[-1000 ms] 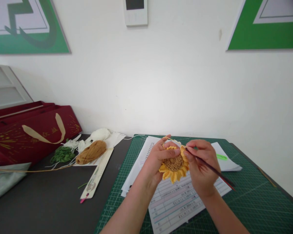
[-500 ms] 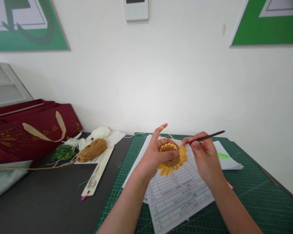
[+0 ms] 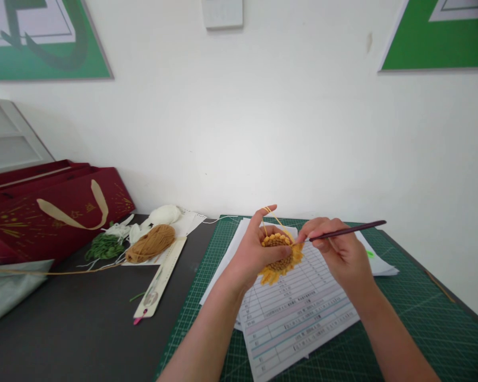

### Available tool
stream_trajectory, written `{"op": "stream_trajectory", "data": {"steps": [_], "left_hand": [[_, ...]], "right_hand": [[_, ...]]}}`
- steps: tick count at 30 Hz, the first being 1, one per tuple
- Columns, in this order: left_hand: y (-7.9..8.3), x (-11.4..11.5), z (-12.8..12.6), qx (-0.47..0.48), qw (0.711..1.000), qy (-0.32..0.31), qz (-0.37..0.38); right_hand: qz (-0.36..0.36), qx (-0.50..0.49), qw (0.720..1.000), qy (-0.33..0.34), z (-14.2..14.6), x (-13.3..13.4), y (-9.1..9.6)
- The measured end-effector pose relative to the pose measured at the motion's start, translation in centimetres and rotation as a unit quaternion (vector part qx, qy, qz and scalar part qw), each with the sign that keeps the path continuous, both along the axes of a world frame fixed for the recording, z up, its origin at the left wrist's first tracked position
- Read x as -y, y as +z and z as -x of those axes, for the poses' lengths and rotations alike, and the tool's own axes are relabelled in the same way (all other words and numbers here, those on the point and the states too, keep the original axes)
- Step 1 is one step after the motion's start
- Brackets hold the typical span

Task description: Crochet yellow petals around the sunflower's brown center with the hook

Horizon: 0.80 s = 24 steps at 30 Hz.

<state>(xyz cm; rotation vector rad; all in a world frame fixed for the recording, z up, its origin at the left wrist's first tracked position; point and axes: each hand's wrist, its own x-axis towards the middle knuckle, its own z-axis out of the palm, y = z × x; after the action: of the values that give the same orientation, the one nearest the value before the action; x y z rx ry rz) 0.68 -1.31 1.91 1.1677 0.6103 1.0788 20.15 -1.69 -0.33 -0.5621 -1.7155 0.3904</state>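
Observation:
My left hand (image 3: 257, 252) grips a crocheted sunflower (image 3: 281, 259), yellow petals round a brown centre, with yellow yarn (image 3: 271, 213) looped over its raised index finger. My right hand (image 3: 338, 249) pinches a dark red crochet hook (image 3: 348, 229), its tip at the flower's upper right edge. Both hands hover above printed paper sheets (image 3: 295, 313) on a green cutting mat (image 3: 426, 329).
To the left on the dark table (image 3: 71, 334) lie a brown yarn skein (image 3: 150, 243), green yarn (image 3: 103, 247), white yarn (image 3: 163, 216) and a ruler (image 3: 159, 284). A dark red gift bag (image 3: 56, 209) leans at the far left. A white wall rises right behind the table.
The hook swung from pointing down-right to pointing up-right, its tip staying at the flower. My left index finger lifted with the yarn over it. The flower tilted away.

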Motion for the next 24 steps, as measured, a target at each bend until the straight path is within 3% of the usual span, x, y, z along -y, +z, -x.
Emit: {"op": "stream_trajectory", "data": {"steps": [3, 8, 15, 19, 24], "left_hand": [[-0.1, 0.0, -0.2, 0.003, 1.0, 0.003, 0.007], [-0.3, 0.1, -0.4, 0.038, 0.999, -0.001, 0.033], [-0.5, 0.0, -0.6, 0.112, 0.99, -0.001, 0.09], [-0.7, 0.0, -1.2, 0.122, 0.986, 0.017, 0.112], [-0.8, 0.0, -1.6, 0.12, 0.988, 0.08, 0.06]], "right_hand": [[-0.074, 0.052, 0.995, -0.03, -0.1, 0.0, 0.1], [-0.202, 0.158, 0.963, -0.079, 0.2, 0.4, 0.3], [-0.246, 0.12, 0.952, -0.134, 1.1, 0.4, -0.3], [-0.287, 0.118, 0.924, -0.224, 1.6, 0.3, -1.4], [-0.287, 0.118, 0.899, -0.309, 3.3, 0.2, -2.3]]}}
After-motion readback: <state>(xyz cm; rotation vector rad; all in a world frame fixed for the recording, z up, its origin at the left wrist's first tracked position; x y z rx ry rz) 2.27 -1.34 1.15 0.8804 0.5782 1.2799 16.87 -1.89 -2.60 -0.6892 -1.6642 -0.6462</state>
